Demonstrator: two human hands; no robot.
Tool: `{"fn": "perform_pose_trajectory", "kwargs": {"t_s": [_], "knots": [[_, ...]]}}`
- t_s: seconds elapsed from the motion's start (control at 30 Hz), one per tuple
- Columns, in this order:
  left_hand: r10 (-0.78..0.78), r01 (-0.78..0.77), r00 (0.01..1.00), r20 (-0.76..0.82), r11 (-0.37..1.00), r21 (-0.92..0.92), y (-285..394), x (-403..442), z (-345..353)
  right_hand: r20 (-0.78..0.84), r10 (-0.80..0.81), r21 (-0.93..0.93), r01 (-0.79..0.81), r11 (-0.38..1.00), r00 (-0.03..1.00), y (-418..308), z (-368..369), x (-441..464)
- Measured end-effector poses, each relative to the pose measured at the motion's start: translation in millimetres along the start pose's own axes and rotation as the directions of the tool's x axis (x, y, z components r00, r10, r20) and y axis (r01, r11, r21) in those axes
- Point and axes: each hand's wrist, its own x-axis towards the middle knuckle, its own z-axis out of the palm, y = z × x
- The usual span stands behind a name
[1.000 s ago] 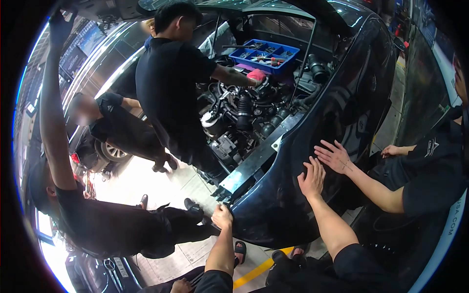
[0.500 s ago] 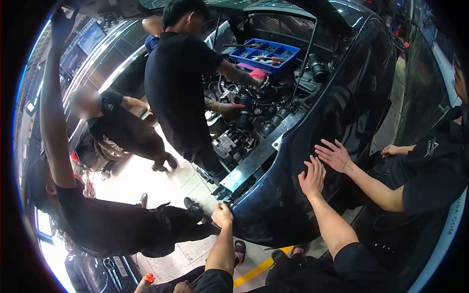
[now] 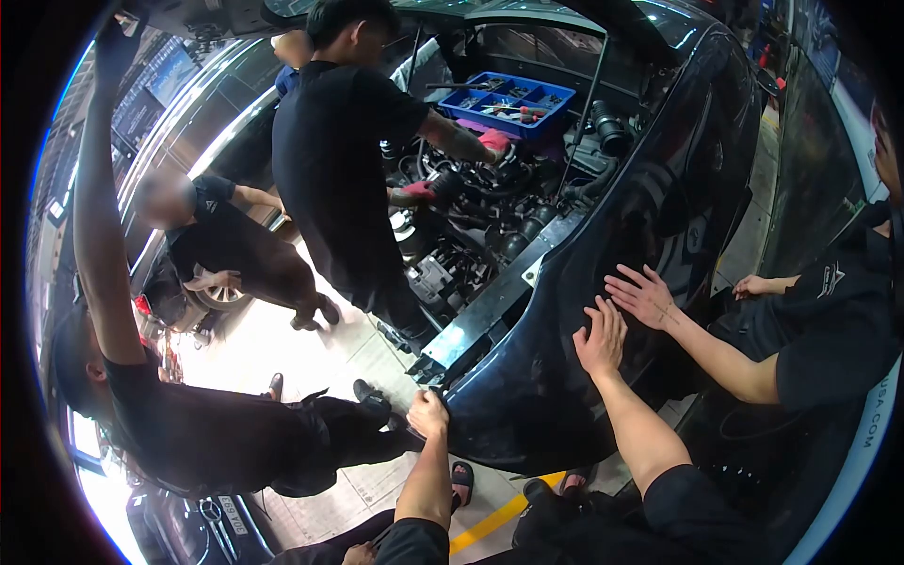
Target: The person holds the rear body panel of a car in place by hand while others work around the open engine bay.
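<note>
A dark, glossy car fender (image 3: 527, 395) curves across the middle of the view. Its front lower corner is in the grip of my left hand (image 3: 428, 414), whose fingers are curled round the edge. My right hand (image 3: 601, 337) lies against the outer side of the panel with its fingers stretched out. Right beside it, a co-worker's hand (image 3: 644, 298) presses flat on the same fender. Above the panel is the open engine bay with the bare engine (image 3: 461, 264), bordered by a metal rail (image 3: 471, 334).
A co-worker in pink gloves (image 3: 492, 141) leans over the engine. A blue parts tray (image 3: 556, 118) with tools and small parts sits across the bay. Another person at left raises an arm (image 3: 102, 217) to the hood. A prop rod (image 3: 586, 118) stands in the bay. Sandalled feet (image 3: 461, 480) are below.
The gloved co-worker's lower hand has moved left and up, along with a black ribbed hose. My two hands have stayed in place on the fender.
</note>
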Motion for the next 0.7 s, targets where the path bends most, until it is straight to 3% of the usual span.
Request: {"fn": "perform_pose_trajectory", "kwargs": {"t_s": [0.7], "knots": [[0.0,0.0,1.0,-0.021,1.0,-0.003,-0.8,-0.3,2.8,0.01,0.0,-0.002,0.0,1.0,1.0,1.4,0.9,-0.4]]}}
